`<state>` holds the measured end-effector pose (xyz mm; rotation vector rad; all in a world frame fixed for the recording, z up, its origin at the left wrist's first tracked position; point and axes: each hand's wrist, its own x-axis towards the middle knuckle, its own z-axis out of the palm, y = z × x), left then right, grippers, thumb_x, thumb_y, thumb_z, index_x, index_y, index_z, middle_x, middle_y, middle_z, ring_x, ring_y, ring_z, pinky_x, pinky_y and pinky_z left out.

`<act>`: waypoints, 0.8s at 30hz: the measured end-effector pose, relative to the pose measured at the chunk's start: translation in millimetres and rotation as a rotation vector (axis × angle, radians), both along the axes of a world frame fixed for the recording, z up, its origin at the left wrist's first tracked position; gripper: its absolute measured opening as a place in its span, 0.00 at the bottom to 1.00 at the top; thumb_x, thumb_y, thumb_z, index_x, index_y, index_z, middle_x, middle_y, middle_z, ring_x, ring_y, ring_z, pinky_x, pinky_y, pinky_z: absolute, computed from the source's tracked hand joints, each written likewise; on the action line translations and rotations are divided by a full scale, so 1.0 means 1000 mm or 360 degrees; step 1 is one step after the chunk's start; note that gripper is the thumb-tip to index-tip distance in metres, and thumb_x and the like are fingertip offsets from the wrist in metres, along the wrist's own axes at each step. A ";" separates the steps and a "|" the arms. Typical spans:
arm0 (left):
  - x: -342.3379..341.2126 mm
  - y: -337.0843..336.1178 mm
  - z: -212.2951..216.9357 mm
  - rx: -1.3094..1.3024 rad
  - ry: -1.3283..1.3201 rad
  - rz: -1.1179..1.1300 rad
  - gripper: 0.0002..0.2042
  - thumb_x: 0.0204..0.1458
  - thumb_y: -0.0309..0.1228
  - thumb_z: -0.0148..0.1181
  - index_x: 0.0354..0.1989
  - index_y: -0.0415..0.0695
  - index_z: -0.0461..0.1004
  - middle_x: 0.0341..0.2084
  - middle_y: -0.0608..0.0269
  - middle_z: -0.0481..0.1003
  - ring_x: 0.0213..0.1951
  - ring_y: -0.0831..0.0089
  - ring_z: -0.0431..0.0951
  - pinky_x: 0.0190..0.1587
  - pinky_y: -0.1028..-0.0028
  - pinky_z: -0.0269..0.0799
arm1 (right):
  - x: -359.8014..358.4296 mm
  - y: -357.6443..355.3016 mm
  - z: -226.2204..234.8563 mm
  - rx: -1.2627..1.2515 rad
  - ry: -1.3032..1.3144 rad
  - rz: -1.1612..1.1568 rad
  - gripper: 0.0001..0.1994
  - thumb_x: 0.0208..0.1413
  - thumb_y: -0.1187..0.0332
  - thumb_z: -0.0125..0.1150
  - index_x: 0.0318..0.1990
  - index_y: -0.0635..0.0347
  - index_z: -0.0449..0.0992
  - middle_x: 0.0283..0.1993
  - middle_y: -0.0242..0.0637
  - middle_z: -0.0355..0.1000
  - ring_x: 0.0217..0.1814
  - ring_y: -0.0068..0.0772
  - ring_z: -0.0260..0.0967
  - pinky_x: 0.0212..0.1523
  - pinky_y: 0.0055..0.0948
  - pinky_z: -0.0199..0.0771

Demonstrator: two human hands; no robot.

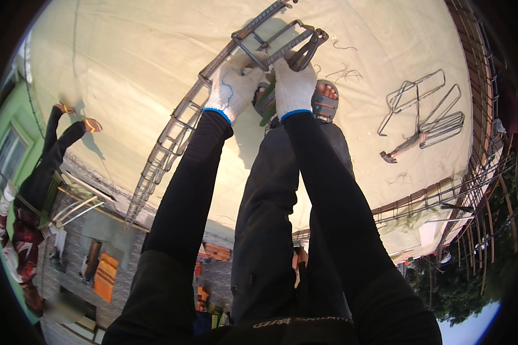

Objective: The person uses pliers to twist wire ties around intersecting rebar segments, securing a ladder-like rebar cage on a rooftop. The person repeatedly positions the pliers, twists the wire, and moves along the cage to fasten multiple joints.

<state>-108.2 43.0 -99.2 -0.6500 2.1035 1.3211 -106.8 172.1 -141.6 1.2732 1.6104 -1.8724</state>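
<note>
A long narrow rebar cage of ribbed bars and square stirrups runs from the far middle down to the left. My left hand, in a white knit glove with a blue cuff, is closed at a stirrup of the cage; its fingertips are partly hidden. A loose blue thread lies over that glove. Close beside it, my right hand, gloved the same way, is closed around dark metal pincers, which reach past its fingers by the cage's end. Below the hand a green strip, perhaps a handle, shows.
My sandalled feet stand just below the hands on a pale sheet. Bent wire stirrups and a hammer lie to the right. Rebar lines the right edge. Another person stands at the far left.
</note>
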 end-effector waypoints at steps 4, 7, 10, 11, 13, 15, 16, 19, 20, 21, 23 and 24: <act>0.002 0.002 0.005 0.0096 -0.0149 0.0211 0.15 0.65 0.36 0.67 0.56 0.43 0.87 0.46 0.59 0.86 0.43 0.70 0.80 0.50 0.68 0.77 | 0.008 0.002 0.025 0.0103 0.0075 -0.0026 0.11 0.63 0.67 0.78 0.42 0.64 0.82 0.34 0.31 0.78 0.33 0.22 0.76 0.34 0.27 0.78; -0.002 -0.001 0.007 0.0105 -0.0290 0.0237 0.16 0.65 0.35 0.67 0.57 0.43 0.86 0.46 0.59 0.86 0.43 0.72 0.81 0.49 0.69 0.77 | 0.003 0.000 0.036 0.0146 0.0005 0.0185 0.13 0.61 0.66 0.82 0.40 0.63 0.80 0.33 0.30 0.78 0.32 0.21 0.73 0.33 0.25 0.75; -0.009 -0.002 0.005 0.0117 -0.0480 0.0234 0.16 0.65 0.33 0.67 0.59 0.43 0.86 0.45 0.59 0.86 0.45 0.72 0.82 0.49 0.69 0.78 | -0.003 -0.001 0.033 0.0189 0.0001 0.0306 0.15 0.59 0.65 0.83 0.43 0.64 0.82 0.33 0.31 0.79 0.31 0.20 0.73 0.32 0.25 0.74; -0.010 -0.002 0.003 0.0148 -0.0520 0.0229 0.16 0.65 0.33 0.67 0.59 0.43 0.85 0.45 0.59 0.86 0.45 0.71 0.83 0.50 0.69 0.78 | -0.004 0.002 0.031 0.0252 0.0003 0.0361 0.15 0.59 0.65 0.82 0.43 0.64 0.82 0.34 0.31 0.79 0.31 0.21 0.74 0.32 0.25 0.76; -0.008 -0.009 -0.002 0.0208 -0.0569 0.0220 0.16 0.65 0.33 0.65 0.59 0.43 0.85 0.45 0.58 0.86 0.47 0.69 0.83 0.51 0.68 0.78 | -0.009 0.000 0.037 0.0227 -0.0011 0.0407 0.15 0.59 0.66 0.81 0.45 0.65 0.82 0.35 0.33 0.80 0.32 0.22 0.75 0.33 0.26 0.79; 0.001 -0.015 -0.006 0.0203 -0.0362 0.0111 0.16 0.66 0.33 0.63 0.59 0.44 0.85 0.45 0.56 0.86 0.48 0.67 0.84 0.53 0.68 0.78 | -0.009 0.003 0.044 0.0086 -0.0042 0.0375 0.15 0.60 0.68 0.80 0.46 0.66 0.81 0.36 0.34 0.81 0.32 0.23 0.76 0.34 0.27 0.82; 0.005 -0.015 -0.009 0.0167 -0.0141 0.0002 0.16 0.66 0.33 0.61 0.59 0.43 0.85 0.46 0.55 0.86 0.49 0.66 0.84 0.54 0.67 0.78 | -0.005 0.008 0.037 0.0174 0.0038 0.0433 0.14 0.60 0.68 0.79 0.46 0.66 0.81 0.37 0.34 0.81 0.32 0.23 0.77 0.34 0.27 0.84; 0.004 -0.011 -0.004 0.0105 -0.0060 0.0082 0.17 0.65 0.30 0.57 0.59 0.43 0.84 0.48 0.53 0.87 0.50 0.65 0.84 0.57 0.67 0.77 | 0.027 0.016 0.005 0.0411 0.0145 0.0506 0.12 0.61 0.71 0.76 0.47 0.66 0.80 0.37 0.35 0.80 0.31 0.24 0.77 0.35 0.29 0.85; 0.003 -0.009 -0.002 0.0041 -0.0045 0.0093 0.17 0.65 0.30 0.57 0.58 0.42 0.84 0.48 0.51 0.87 0.50 0.62 0.85 0.57 0.65 0.78 | 0.038 0.015 -0.001 0.0463 0.0094 0.0463 0.12 0.61 0.71 0.75 0.47 0.66 0.80 0.36 0.35 0.80 0.31 0.25 0.77 0.33 0.29 0.84; 0.005 -0.009 -0.001 -0.0030 -0.0036 0.0109 0.17 0.64 0.29 0.56 0.57 0.41 0.83 0.47 0.49 0.87 0.50 0.59 0.85 0.58 0.64 0.78 | 0.041 0.010 0.001 0.0507 0.0042 0.0423 0.11 0.62 0.72 0.74 0.47 0.66 0.80 0.36 0.35 0.80 0.31 0.25 0.77 0.31 0.29 0.82; 0.011 -0.008 -0.007 -0.0267 0.0144 -0.0033 0.16 0.62 0.28 0.56 0.54 0.36 0.82 0.41 0.43 0.86 0.49 0.48 0.87 0.57 0.57 0.80 | 0.041 -0.007 -0.001 0.0173 -0.0215 0.0161 0.09 0.62 0.72 0.73 0.45 0.65 0.80 0.34 0.35 0.80 0.30 0.27 0.76 0.30 0.32 0.79; 0.015 -0.004 -0.005 -0.0277 0.0186 0.0148 0.16 0.62 0.28 0.56 0.54 0.36 0.82 0.42 0.43 0.86 0.50 0.47 0.87 0.57 0.57 0.80 | 0.038 -0.014 -0.002 0.0010 -0.0351 0.0026 0.08 0.62 0.72 0.73 0.44 0.64 0.81 0.33 0.35 0.79 0.30 0.28 0.76 0.29 0.33 0.77</act>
